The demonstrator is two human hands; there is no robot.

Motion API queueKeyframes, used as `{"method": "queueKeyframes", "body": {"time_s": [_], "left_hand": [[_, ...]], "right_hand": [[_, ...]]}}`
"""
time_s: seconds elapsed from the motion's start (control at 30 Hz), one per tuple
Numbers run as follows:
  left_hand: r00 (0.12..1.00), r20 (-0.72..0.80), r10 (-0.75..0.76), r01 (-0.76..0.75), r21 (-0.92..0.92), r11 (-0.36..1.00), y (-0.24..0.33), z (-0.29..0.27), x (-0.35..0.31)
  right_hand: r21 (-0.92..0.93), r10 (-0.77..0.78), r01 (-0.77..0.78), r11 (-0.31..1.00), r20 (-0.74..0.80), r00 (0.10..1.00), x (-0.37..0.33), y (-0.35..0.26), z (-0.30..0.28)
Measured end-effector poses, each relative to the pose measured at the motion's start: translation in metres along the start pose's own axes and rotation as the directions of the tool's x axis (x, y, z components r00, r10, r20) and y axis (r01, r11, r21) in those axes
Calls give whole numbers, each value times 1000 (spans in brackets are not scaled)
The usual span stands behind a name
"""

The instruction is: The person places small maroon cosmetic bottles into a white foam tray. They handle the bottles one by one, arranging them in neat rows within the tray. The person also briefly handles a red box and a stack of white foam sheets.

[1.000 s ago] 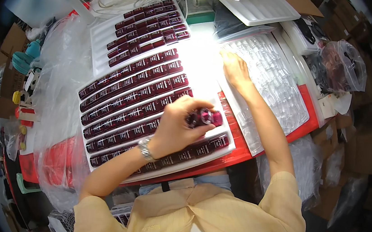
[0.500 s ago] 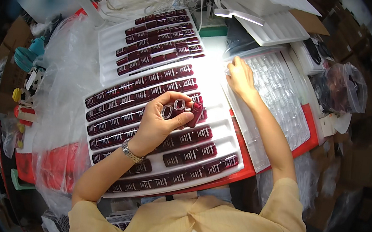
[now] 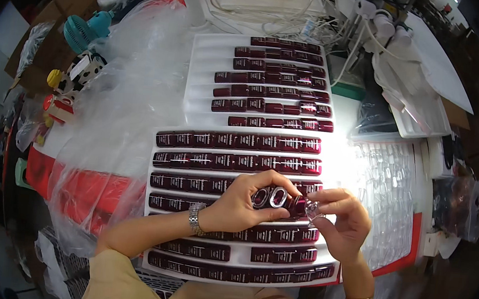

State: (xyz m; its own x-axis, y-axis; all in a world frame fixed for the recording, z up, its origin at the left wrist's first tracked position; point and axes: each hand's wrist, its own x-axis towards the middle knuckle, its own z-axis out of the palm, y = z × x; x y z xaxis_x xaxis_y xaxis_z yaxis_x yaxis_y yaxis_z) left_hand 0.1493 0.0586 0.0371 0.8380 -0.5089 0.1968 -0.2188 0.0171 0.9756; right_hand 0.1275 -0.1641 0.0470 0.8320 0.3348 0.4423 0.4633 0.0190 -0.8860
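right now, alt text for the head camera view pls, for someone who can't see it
The person's left hand holds a few dark red tubes above a white tray lined with rows of the same tubes, while the right hand pinches a small clear cap against one tube's end. Crumpled clear plastic bags lie left of the tray.

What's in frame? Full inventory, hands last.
dark red rectangular tubes: many, in rows on both trays
white plastic trays: two, centre, one behind the other
clear plastic blister tray: one, right
clear plastic sheeting: left of the trays
teal fan: one, upper left
white cables: several, top
red table edge: left
silver wristwatch: one, left wrist
left hand: holds several tubes, open ends up
right hand: pinches a small clear piece at the tubes
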Motion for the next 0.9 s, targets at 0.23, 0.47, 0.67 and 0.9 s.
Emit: {"method": "queueKeyframes", "body": {"time_s": [0.23,0.47,0.67,0.9], "left_hand": [[1000,-17,24,-24,40,999,3,-17,2],[976,-215,-28,177,717,674,-19,-143,38],[956,41,-289,124,839,529,-68,-179,52],[878,-201,-434,416,769,485,-55,-196,62]], "right_hand": [[355,402,-411,840,101,910,35,6,6],[108,356,-340,934,-232,905,23,29,-37],[185,488,-460,869,-163,857,9,42,-32],[115,484,-470,875,-224,846,0,38,-37]]}}
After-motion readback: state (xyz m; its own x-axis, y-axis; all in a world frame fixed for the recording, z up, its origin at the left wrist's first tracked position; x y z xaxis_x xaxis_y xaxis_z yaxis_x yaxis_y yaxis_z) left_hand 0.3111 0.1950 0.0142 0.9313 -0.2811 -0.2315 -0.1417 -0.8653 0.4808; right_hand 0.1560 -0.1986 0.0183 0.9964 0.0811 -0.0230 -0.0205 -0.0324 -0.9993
